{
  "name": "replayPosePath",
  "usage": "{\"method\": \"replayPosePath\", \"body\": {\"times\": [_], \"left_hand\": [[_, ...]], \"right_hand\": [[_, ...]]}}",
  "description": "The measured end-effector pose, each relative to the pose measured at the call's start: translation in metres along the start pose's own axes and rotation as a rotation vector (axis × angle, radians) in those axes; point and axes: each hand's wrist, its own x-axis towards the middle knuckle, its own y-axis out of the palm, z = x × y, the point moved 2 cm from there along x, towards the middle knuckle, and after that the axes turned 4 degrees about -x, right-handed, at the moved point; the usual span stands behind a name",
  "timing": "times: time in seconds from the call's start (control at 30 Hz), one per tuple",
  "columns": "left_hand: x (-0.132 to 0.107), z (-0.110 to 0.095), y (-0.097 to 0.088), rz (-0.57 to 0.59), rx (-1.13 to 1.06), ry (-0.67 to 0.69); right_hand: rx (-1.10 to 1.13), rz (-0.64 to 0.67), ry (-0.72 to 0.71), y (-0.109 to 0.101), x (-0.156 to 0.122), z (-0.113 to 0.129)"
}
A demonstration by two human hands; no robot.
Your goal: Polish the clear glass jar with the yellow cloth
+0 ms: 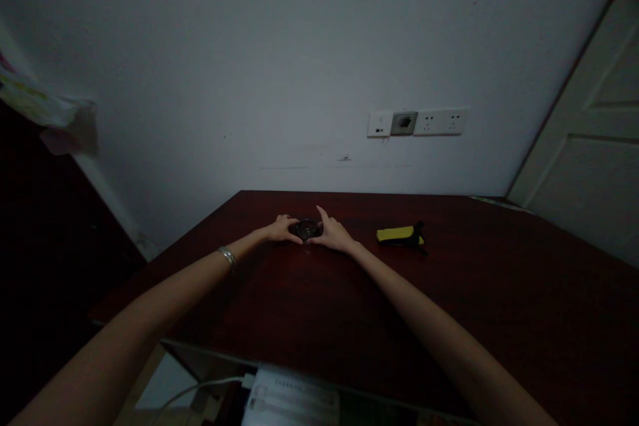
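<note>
A small dark, round, shiny dish-like object (pixel 306 229) sits on the dark red wooden table (pixel 279 306), near its back edge; the dim light hides its exact kind. My left hand (pixel 281 229) grips it from the left, thumb at the near side and fingers curled behind. From the right, my right hand (pixel 334 233) holds it with the thumb at the near rim, while one finger points up and away. A bracelet (pixel 228 258) circles my left wrist. To the right of my right hand lies a yellow object with black straps or parts (pixel 399 234).
Behind the table rises a pale wall (pixel 299 66) with a row of sockets (pixel 439 122). A white door (pixel 599 113) stands at the right. Below the front edge, an open compartment holds a white box (pixel 289 403) and a white cable (pixel 210 383). Plastic bags (pixel 50 110) hang at the left.
</note>
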Motion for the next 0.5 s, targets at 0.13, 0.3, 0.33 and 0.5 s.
{"method": "replayPosePath", "body": {"times": [0.13, 0.3, 0.33, 0.5], "left_hand": [[0.0, -0.002, -0.001, 0.01, 0.005, 0.012], [-0.001, -0.004, -0.001, 0.05, 0.024, 0.006], [-0.001, -0.005, -0.002, 0.062, 0.028, 0.001], [0.004, -0.009, -0.017, 0.095, 0.028, -0.062]], "right_hand": [[-0.021, 0.003, -0.002, -0.001, 0.0, -0.001], [-0.028, 0.022, -0.011, 0.0, -0.001, -0.002], [-0.03, 0.031, -0.017, 0.0, -0.002, -0.002], [-0.058, 0.067, -0.06, -0.008, -0.015, -0.008]]}}
